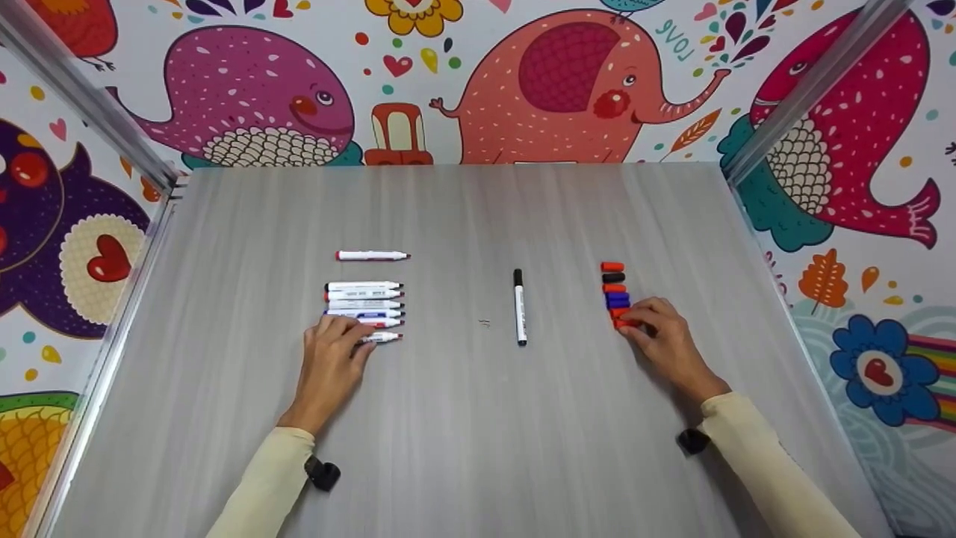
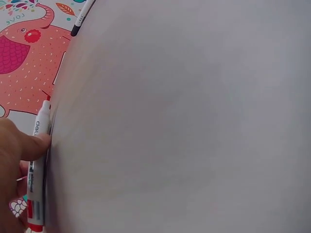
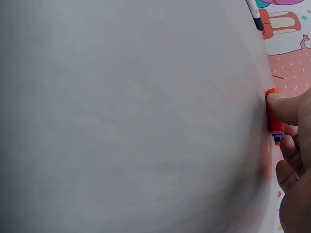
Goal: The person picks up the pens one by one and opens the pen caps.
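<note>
At the near end of a row of uncapped whiteboard markers (image 1: 364,286), my left hand (image 1: 333,366) pinches a white marker with a red tip (image 2: 38,167) between thumb and fingers. The row's tips point right. On the right side, my right hand (image 1: 667,345) has thumb and fingertips on a red marker cap (image 3: 275,110) at the near end of a column of caps. Farther up that column lie orange-red, black and purple caps (image 1: 617,299). My right fingers partly hide the nearest ones.
Between the hands a capped black marker (image 1: 520,308) lies lengthwise, with small dark marks (image 1: 484,323) left of it. One more uncapped red marker (image 1: 373,255) lies apart, beyond the row. Metal-framed walls with cartoon prints border the wooden table (image 1: 463,448).
</note>
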The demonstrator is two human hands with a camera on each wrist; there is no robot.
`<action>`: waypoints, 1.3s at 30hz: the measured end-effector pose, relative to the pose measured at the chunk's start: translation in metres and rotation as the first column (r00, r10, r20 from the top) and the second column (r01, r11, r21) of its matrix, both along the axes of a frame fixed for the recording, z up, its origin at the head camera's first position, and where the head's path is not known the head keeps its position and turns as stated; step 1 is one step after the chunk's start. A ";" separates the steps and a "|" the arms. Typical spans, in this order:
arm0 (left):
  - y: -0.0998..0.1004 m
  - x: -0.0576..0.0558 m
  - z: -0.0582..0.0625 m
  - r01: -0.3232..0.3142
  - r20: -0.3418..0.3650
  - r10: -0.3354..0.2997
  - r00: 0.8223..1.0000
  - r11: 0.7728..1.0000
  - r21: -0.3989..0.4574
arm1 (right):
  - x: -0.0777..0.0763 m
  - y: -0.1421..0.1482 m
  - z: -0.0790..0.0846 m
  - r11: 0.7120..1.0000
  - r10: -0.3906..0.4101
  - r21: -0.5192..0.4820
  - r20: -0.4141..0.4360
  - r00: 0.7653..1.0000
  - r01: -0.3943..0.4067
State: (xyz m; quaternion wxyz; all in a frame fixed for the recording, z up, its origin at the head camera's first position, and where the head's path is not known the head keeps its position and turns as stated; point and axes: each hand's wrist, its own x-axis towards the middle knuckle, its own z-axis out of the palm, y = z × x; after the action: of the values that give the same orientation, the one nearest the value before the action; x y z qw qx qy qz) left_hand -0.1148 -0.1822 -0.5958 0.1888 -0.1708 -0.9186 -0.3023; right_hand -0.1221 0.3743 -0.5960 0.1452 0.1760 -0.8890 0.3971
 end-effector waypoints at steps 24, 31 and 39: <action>0.002 -0.005 0.002 0.001 -0.045 -0.002 0.999 1.000 -0.019 | -0.002 -0.003 0.001 1.000 -0.026 -0.018 0.009 1.000 0.026; 0.001 -0.005 0.001 -0.001 -0.047 0.000 0.999 1.000 -0.018 | -0.001 -0.003 0.001 0.999 -0.026 -0.023 0.009 1.000 0.026; 0.001 -0.005 0.000 0.004 -0.082 -0.007 0.997 1.000 -0.027 | -0.001 -0.004 0.001 0.999 -0.019 -0.042 -0.022 1.000 0.018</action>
State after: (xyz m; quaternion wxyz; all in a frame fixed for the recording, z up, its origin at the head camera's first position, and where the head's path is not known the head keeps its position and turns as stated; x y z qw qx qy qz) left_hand -0.1203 -0.1814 -0.5954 0.2233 -0.1881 -0.9136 -0.2831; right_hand -0.1236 0.3702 -0.5949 0.1624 0.1689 -0.8804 0.4124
